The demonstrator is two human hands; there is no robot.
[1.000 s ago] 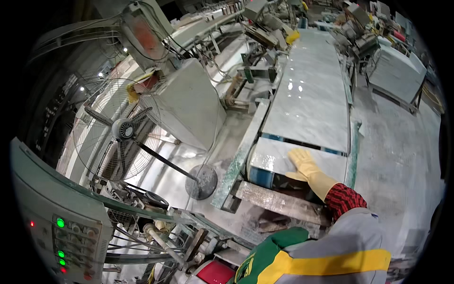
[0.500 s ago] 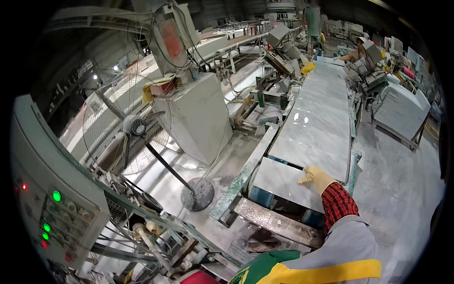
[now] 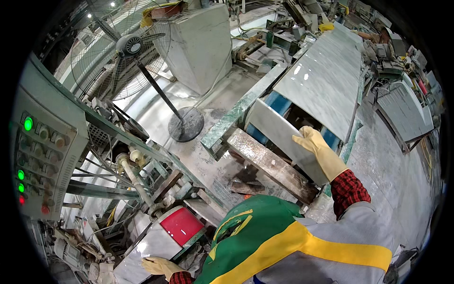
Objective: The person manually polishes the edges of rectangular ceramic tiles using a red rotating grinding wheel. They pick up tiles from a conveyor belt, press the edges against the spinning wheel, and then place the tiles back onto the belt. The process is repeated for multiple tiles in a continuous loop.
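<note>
My right hand point(image 3: 319, 147), in a cream glove, grips the upper edge of a pale grey-veined stone slab point(image 3: 288, 137). That slab is tipped up on its edge at the near end of a roller conveyor, over blue rollers point(image 3: 275, 105). Its lower side is out of sight. My left hand point(image 3: 160, 266), gloved alike, rests with stretched fingers on another pale slab point(image 3: 135, 258) at the lower left, beside a red roller point(image 3: 182, 226). Beyond the tipped slab, a row of wet, glossy slabs point(image 3: 321, 71) lies along the conveyor.
A control panel point(image 3: 47, 156) with lit green and red lamps stands at left. Behind it is a pedestal fan point(image 3: 128, 46) on a round base. A wet beam point(image 3: 269, 163) crosses the conveyor's near end. More slabs point(image 3: 406, 111) lean on a rack at right.
The near slab was lying flat; now it is tipped up, with my right hand on its edge. My left hand has come into view at lower left. The view has dropped lower.
</note>
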